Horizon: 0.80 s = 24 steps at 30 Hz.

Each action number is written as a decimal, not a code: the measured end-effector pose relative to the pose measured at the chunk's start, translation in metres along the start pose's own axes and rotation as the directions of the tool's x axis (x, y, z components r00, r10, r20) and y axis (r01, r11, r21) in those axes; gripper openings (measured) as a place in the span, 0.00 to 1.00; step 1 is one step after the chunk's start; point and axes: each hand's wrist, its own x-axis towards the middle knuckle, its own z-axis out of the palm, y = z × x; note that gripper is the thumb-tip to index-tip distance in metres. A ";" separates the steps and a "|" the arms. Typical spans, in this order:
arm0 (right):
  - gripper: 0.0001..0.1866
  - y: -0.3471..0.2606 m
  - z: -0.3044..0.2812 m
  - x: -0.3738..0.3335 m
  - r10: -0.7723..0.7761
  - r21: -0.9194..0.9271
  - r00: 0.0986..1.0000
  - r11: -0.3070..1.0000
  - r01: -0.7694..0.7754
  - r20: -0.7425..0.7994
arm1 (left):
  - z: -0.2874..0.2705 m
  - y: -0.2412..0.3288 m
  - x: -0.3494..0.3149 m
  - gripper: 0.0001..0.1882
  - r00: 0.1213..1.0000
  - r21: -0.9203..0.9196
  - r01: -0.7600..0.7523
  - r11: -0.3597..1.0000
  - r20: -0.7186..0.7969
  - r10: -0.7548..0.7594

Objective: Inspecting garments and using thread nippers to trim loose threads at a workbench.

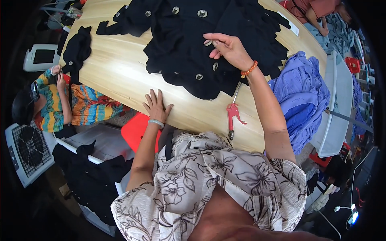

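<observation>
My left hand (155, 106) lies flat on the pale wooden table (120, 64), fingers spread and holding nothing. Over the black garments (173, 48) at the table's far side, my right hand (227, 49) pinches a small round metallic button (208, 42) between thumb and fingers. Similar round button-like pieces (202, 13) lie on the black cloth, several of them scattered across it. Between my forearms, by the table's near edge, rests a red air blow gun (232, 114) with a thin metal nozzle pointing toward the cloth.
A heap of purple-blue fabric (303, 96) sits on the table's right. Beyond it stands a pale plastic bin (333, 108). At left, a person in colourful clothing (64, 96) handles a black garment (77, 50). A red stool (138, 132) and a crate with black clothes (90, 172) stand lower left.
</observation>
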 end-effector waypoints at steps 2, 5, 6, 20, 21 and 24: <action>0.16 -0.001 0.000 -0.002 0.008 0.000 0.999 1.000 -0.008 0.031 | 0.013 -0.004 -0.001 0.49 1.000 0.020 0.012 1.000 -0.025 -0.012; 0.17 -0.003 -0.004 -0.008 0.010 0.036 0.998 0.999 -0.013 0.061 | 0.021 -0.006 0.000 0.51 0.998 0.028 0.015 0.999 -0.055 -0.013; 0.17 -0.003 -0.007 -0.010 0.004 0.069 0.998 0.998 -0.008 0.068 | 0.023 -0.005 0.000 0.51 0.999 0.045 0.022 0.999 -0.047 -0.020; 0.17 0.009 -0.019 -0.027 0.074 0.277 0.997 0.958 -0.074 0.010 | 0.017 -0.001 0.005 0.52 0.998 0.009 0.063 0.998 0.022 -0.063; 0.18 0.010 -0.024 -0.030 0.095 0.273 0.995 0.958 -0.091 -0.004 | 0.019 0.002 0.007 0.52 0.999 0.000 0.038 0.999 -0.024 -0.038; 0.19 0.013 -0.027 -0.032 0.114 0.281 0.993 0.953 -0.113 0.011 | 0.022 0.002 0.003 0.52 0.998 0.013 0.037 0.999 -0.058 -0.036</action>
